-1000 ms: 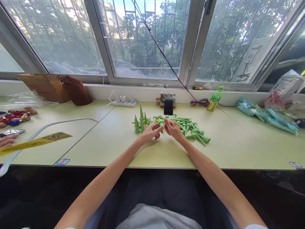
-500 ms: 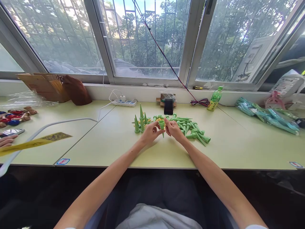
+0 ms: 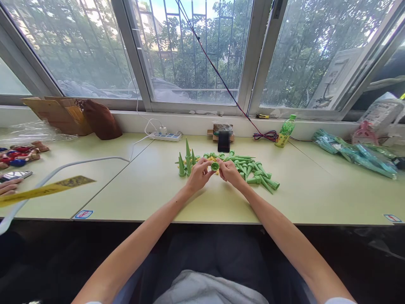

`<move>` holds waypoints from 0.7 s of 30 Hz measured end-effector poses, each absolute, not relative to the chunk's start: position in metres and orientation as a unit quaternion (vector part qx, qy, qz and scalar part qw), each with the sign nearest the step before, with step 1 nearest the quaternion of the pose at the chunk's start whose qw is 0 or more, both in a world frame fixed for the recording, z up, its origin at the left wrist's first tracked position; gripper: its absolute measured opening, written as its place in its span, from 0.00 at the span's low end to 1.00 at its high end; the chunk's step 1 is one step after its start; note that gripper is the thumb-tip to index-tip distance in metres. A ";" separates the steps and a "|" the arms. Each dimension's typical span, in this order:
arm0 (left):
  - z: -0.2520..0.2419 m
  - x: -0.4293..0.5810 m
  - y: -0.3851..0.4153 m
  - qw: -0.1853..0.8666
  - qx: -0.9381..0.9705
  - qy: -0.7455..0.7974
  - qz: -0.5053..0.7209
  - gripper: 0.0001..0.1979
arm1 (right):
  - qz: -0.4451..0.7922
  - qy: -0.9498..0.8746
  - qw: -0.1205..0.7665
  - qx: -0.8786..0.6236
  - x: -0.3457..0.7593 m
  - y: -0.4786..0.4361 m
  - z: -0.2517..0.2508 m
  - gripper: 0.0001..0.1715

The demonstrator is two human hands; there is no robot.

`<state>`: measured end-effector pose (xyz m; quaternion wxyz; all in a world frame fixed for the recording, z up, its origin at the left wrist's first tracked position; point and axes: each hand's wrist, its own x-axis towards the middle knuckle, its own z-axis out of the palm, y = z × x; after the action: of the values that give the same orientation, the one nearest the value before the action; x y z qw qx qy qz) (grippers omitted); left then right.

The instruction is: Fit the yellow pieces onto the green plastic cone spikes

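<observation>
Between the thumb and fingers of my left hand (image 3: 199, 174) is a green plastic cone spike (image 3: 214, 166), its round open end turned toward me. My right hand (image 3: 230, 171) is closed at the right side of that open end, thumb and index finger at the rim; whatever it pinches is too small or hidden to tell. Several green cone spikes (image 3: 181, 165) stand upright on their wide ends, left of my hands. A loose pile of green cone spikes (image 3: 257, 172) lies to the right. Small yellow pieces (image 3: 193, 161) are scattered behind my hands.
A phone (image 3: 224, 142) leans on a small box behind the pile. Farther back are a power strip (image 3: 165, 136) and a green drink bottle (image 3: 285, 131). A white bent tube with a yellow strip (image 3: 63, 184) crosses the left side, near another person's hand (image 3: 9, 186).
The green cone spike has tipped so that its open end faces me and its point no longer shows below. My hands have stayed almost in place.
</observation>
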<state>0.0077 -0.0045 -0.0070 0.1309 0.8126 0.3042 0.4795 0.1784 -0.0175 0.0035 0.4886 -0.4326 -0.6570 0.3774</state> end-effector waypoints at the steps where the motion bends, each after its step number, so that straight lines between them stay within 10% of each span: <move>1: -0.007 0.008 -0.005 0.134 0.810 0.318 0.475 0.08 | 0.371 -0.655 0.492 -0.437 0.178 -0.017 0.003 0.45; 21: 0.015 0.011 -0.014 0.658 0.559 0.370 0.343 0.25 | 0.238 -0.717 0.478 -0.448 0.175 -0.010 -0.005 0.46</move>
<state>0.0114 -0.0144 0.0149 0.6581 0.5591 0.3702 0.3425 0.1755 -0.0101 -0.0050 0.4782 -0.4482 -0.7168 0.2382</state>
